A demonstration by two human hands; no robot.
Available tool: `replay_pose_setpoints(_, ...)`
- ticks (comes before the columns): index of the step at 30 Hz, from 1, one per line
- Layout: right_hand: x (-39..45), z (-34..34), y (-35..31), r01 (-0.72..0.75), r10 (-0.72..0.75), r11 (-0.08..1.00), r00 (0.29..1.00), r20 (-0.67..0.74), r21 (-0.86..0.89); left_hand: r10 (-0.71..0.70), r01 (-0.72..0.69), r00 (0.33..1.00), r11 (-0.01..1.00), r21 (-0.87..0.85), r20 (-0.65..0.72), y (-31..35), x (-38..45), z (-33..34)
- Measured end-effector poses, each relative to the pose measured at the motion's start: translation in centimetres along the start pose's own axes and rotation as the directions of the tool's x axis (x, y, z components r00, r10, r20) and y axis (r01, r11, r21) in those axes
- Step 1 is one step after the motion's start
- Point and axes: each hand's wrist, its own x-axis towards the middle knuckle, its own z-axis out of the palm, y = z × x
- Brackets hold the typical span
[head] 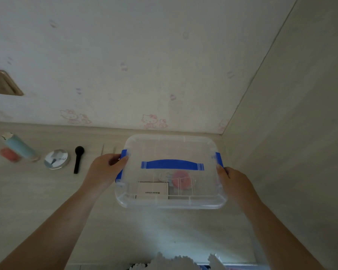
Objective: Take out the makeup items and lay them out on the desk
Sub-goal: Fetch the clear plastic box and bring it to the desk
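Two hands: both grip a clear plastic box at its blue side latches; it sits on the bench near the right wall, lid on.
Left hand: fingers curled around the left latch, thumb on top, closed on it.
Right hand: fingers wrapped at the right latch, closed on the box edge.
Box contents: a white card packet with dark print and a pink round item, seen through the lid beneath the blue carry handle; further contents too blurred to tell.
Already out: a pale blue tube, a reddish item beside it, a round silver compact, a black brush and two thin sticks, laid in a row left of the box.
Stage, as judged: unlatching the lid to reach the remaining items.
Risk: latches released unevenly could jerk the light box sideways, knocking the sticks and brush just beside the left hand.
Risk: a lid popped up sharply could tip the box and spill the packet and pink item.
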Motion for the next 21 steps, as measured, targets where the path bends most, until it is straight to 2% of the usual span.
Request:
replay_pose_setpoints(6, 0.4, 0.0, 0.1, -0.011, 0.008, 0.997, 0.999, 0.036, 0.077, 0.038, -0.037, 0.999, 0.999, 0.023, -0.013, -0.1, 0.1, 0.1)
replay_pose_setpoints(8, 0.3, 0.2, 0.5, -0.093, 0.081, 0.973, 0.995, 0.062, 0.209, 0.049, -0.049, 0.999, 0.999, 0.007, -0.016, -0.3, 0.1, 0.2)
replay_pose_setpoints(13, -0.9, 1.3, 1.4, -0.293, 0.227, 0.820, 0.955, 0.191, 0.491, 0.052, -0.052, 0.998, 0.999, 0.008, -0.021, -0.6, 0.3, 0.5)
replay_pose_setpoints(16, -0.7, 2.2, 1.8, -0.329, 0.268, 0.793, 0.944, 0.191, 0.513, 0.066, -0.065, 0.997, 0.996, 0.062, -0.026, -0.5, 0.5, 0.6)
replay_pose_setpoints(19, -0.4, 2.6, 2.0, -0.328, 0.274, 0.772, 0.945, 0.180, 0.544, 0.017, -0.009, 0.996, 0.996, 0.090, -0.087, -1.8, 0.4, 0.9)
replay_pose_setpoints(21, -0.2, 2.6, 2.1, -0.311, 0.258, 0.775, 0.950, 0.175, 0.549, -0.025, 0.029, 0.997, 0.998, 0.051, -0.074, -3.3, 0.3, 1.1)
